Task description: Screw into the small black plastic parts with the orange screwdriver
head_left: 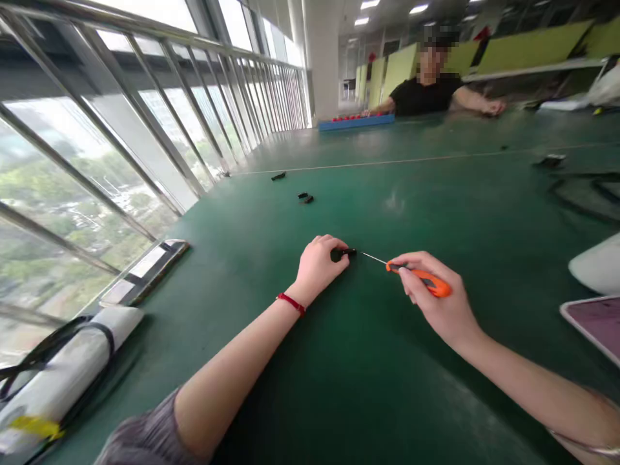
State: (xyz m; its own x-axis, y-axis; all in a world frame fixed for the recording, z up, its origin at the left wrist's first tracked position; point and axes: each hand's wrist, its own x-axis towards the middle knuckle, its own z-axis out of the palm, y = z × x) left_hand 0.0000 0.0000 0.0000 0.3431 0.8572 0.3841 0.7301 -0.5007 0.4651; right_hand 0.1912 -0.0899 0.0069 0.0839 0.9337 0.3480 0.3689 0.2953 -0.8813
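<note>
Near the middle of the green table (pixel 339 361), my left hand (pixel 320 261) is closed, its thumb and fingers pinching a small black part (pixel 347 252). Part of that piece is hidden by the fingers, and its kind is unclear. My right hand (pixel 438 300) grips a screwdriver (pixel 433 283) by its orange and grey handle. The thin metal shaft points left, its tip close to the right end of the black part; whether they touch I cannot tell. A red band (pixel 291 303) circles my left wrist.
Small black pieces (pixel 305 198) lie farther back, with another black piece (pixel 279 175) behind them. A white cylinder with black cable (pixel 72 368) lies at left by the railing (pixel 145 71). A pink-screened device (pixel 595 323) is at right. Across the table, a person (pixel 426 93) sits by a blue tray (pixel 356 123).
</note>
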